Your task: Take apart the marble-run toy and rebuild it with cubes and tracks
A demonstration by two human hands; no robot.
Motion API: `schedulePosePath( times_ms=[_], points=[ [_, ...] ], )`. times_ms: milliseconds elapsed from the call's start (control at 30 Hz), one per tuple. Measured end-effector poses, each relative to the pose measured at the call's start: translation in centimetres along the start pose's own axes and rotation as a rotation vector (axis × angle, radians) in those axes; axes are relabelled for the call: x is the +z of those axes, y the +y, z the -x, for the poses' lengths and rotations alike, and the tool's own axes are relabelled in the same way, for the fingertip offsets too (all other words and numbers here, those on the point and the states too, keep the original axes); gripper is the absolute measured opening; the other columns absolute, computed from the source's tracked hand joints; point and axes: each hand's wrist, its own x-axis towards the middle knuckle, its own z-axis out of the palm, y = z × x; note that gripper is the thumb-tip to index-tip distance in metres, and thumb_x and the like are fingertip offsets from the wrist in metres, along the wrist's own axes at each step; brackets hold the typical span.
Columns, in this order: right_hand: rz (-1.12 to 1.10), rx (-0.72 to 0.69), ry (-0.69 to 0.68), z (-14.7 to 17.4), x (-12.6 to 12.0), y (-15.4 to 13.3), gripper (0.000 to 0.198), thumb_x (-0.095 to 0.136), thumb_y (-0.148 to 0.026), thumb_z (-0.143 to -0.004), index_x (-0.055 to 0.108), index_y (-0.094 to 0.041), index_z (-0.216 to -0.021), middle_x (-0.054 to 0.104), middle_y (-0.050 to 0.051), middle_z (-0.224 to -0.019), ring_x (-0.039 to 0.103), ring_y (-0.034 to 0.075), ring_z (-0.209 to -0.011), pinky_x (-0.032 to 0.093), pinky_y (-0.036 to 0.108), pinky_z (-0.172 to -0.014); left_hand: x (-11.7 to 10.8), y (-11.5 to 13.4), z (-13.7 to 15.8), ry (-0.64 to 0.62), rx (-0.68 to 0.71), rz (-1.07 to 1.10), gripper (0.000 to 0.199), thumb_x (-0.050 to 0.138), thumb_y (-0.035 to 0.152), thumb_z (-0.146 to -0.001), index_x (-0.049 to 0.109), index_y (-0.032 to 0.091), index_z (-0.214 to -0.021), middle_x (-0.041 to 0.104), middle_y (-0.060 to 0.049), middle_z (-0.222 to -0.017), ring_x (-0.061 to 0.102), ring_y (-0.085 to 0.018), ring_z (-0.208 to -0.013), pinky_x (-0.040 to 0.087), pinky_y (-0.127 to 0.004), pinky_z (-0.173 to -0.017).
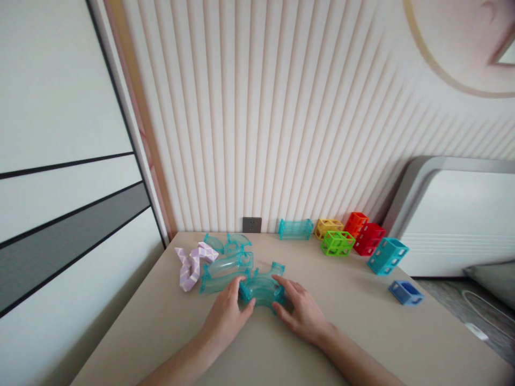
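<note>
A curved, see-through teal tube piece (263,289) lies low over the table between my two hands. My left hand (231,308) has thumb and fingers around its left end. At the right end, my right hand (300,311) grips with thumb and fingertips. Just behind it is another curved teal piece (277,269), partly hidden. To the left lie straight teal tube pieces (225,264), close to my left fingers, and several more teal parts (232,245) sit behind those. Whether the held piece touches its neighbours I cannot tell.
A purple-and-white folded twist toy (191,268) lies at the left. By the wall stands a teal piece (295,229). Toward the right are yellow (328,227), green (338,244), orange (355,223), red (369,239), teal (387,256) and blue (406,292) open-frame blocks, near the table's right edge.
</note>
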Motion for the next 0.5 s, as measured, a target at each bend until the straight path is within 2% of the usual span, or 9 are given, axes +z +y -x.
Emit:
schedulePosePath(
  times_ms=[333,500],
  points=[
    [-0.077,0.064,0.001,-0.03,-0.23,0.38,0.050,0.062,-0.032,-0.090,0.052,-0.020,-0.137,0.069,0.013,-0.125,0.067,0.025,-0.112,0.054,0.040,-0.097,0.47,-0.90,0.09,-0.008,0.001,0.036,0.051,0.066,0.032,-0.082,0.052,0.018,-0.129,0.074,-0.014,-0.113,0.071,-0.029,-0.107,0.058,-0.045,-0.090],
    [-0.055,0.074,-0.016,-0.27,-0.26,0.32,0.055,0.064,-0.032,-0.089,0.051,-0.019,-0.141,0.069,0.014,-0.126,0.067,0.025,-0.113,0.054,0.040,-0.099,0.43,-0.90,0.08,-0.002,0.015,0.103,0.043,0.065,0.029,-0.083,0.054,0.021,-0.125,0.074,-0.011,-0.115,0.073,-0.025,-0.099,0.059,-0.042,-0.089]
  ],
)
